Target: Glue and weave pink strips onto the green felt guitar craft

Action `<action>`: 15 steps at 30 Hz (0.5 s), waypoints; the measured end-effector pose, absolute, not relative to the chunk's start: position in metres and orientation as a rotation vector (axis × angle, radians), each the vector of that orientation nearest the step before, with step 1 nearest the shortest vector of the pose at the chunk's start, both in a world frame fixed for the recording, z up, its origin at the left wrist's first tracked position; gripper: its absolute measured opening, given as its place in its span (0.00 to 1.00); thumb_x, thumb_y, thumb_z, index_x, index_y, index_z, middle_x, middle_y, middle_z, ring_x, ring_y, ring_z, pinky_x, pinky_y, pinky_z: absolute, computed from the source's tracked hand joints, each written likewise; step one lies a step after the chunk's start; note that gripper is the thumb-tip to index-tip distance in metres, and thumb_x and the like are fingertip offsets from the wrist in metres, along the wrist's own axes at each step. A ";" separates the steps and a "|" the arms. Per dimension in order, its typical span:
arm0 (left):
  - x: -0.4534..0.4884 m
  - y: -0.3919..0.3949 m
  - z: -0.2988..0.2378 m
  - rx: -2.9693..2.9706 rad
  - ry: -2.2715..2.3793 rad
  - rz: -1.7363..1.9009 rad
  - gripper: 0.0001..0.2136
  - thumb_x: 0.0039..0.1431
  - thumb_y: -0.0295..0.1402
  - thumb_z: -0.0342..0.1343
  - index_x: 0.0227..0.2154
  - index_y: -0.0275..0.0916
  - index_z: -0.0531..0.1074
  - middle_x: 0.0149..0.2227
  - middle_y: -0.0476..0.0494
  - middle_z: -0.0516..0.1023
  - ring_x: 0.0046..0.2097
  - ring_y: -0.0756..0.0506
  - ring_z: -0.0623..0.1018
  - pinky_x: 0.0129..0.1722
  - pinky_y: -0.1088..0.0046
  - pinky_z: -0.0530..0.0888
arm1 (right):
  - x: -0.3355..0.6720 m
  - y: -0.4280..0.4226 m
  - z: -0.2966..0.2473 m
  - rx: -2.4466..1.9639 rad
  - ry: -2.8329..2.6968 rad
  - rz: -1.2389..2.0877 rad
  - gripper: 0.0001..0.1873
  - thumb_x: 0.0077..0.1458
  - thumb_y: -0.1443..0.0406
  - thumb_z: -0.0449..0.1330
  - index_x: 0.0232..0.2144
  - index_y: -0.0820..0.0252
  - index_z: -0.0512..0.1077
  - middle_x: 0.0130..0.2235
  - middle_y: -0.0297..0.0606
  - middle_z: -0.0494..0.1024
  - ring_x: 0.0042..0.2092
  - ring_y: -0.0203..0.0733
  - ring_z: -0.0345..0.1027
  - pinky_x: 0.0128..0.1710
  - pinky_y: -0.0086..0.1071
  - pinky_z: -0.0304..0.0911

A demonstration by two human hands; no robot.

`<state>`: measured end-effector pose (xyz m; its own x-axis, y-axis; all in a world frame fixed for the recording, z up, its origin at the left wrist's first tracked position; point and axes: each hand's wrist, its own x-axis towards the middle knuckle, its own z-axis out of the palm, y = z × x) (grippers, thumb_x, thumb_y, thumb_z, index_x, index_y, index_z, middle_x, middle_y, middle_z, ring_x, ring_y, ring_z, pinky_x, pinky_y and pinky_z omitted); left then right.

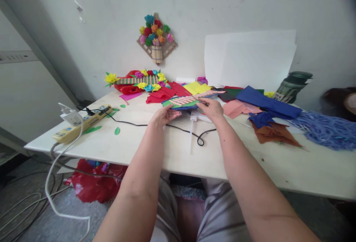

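Both my hands hold a flat paper craft piece point(185, 101) above the white table point(155, 149): green and blue layers with a lattice of pink strips on top. My left hand point(164, 115) grips its left end, fingers curled under the edge. My right hand point(211, 108) pinches its right side, thumb on top. Under the piece lies a white glue gun point(196, 117) with a black cable point(178, 128) running across the table.
Coloured paper sheets point(250, 103) and cloth are heaped at the back right, with a dark green bottle point(292, 86). A flower-decorated craft point(139, 80) lies at the back left. A yellow power strip point(83, 123) sits near the left edge. Red bag point(94, 182) under the table.
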<state>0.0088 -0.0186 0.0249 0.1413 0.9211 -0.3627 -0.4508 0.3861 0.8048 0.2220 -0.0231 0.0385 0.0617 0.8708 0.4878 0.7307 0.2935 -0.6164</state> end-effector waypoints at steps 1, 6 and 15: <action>0.009 -0.019 0.025 0.601 0.976 1.079 0.10 0.59 0.31 0.48 0.34 0.26 0.68 0.20 0.36 0.76 0.23 0.46 0.78 0.21 0.79 0.74 | 0.222 -0.026 0.041 -1.462 -1.715 0.172 0.20 0.46 0.55 0.59 0.40 0.56 0.75 0.38 0.36 0.78 0.40 0.44 0.69 0.39 0.34 0.63; 0.015 -0.020 0.025 0.678 0.968 1.073 0.11 0.58 0.30 0.48 0.35 0.25 0.69 0.21 0.35 0.76 0.24 0.45 0.78 0.21 0.77 0.75 | 0.206 -0.032 0.041 -1.388 -1.821 0.027 0.20 0.42 0.55 0.62 0.38 0.57 0.72 0.41 0.38 0.75 0.42 0.45 0.67 0.39 0.35 0.62; 0.025 -0.024 0.025 0.753 0.992 1.003 0.12 0.59 0.31 0.47 0.32 0.26 0.71 0.20 0.36 0.76 0.24 0.45 0.78 0.23 0.77 0.75 | 0.178 -0.037 0.034 -1.370 -1.995 -0.148 0.19 0.41 0.55 0.63 0.37 0.57 0.70 0.42 0.40 0.71 0.44 0.47 0.65 0.37 0.38 0.62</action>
